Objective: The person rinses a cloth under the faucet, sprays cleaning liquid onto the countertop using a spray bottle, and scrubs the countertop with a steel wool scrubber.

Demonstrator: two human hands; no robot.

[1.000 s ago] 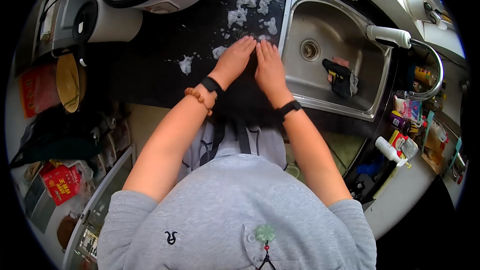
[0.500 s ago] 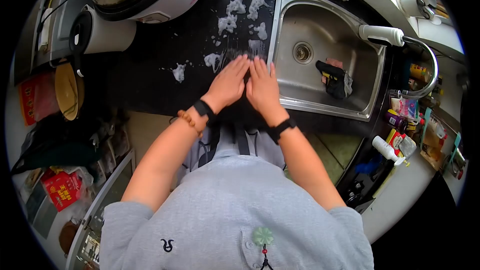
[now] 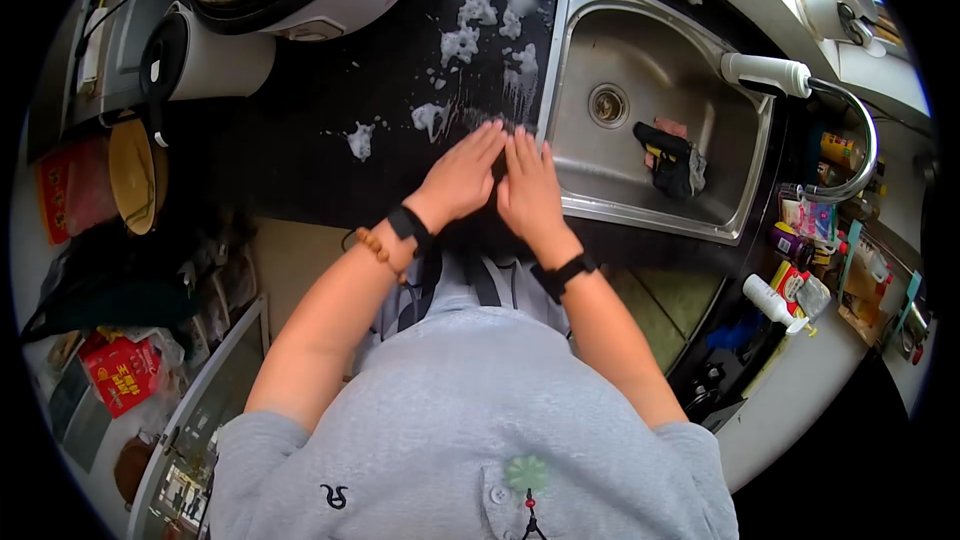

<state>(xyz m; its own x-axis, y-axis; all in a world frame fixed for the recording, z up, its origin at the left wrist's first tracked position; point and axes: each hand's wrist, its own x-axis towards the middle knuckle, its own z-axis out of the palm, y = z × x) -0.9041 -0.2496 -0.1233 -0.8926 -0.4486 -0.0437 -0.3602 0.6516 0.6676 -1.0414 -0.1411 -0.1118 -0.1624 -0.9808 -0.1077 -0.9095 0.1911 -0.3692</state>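
My left hand [image 3: 457, 176] and right hand [image 3: 531, 190], empty, fingers together, palms down, meet fingertips at the white foam [image 3: 520, 80] on the table [image 3: 300, 155]; it looks light, soft, slippery, better pushed from its edge than gripped.

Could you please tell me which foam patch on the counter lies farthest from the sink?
The leftmost foam patch, left of the left hand; the others lie nearer the sink.

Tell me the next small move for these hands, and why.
Probably slide the left hand and right hand forward together a little: both look empty, their fingertips point toward the streaked foam, and nothing solid stands between on the counter.
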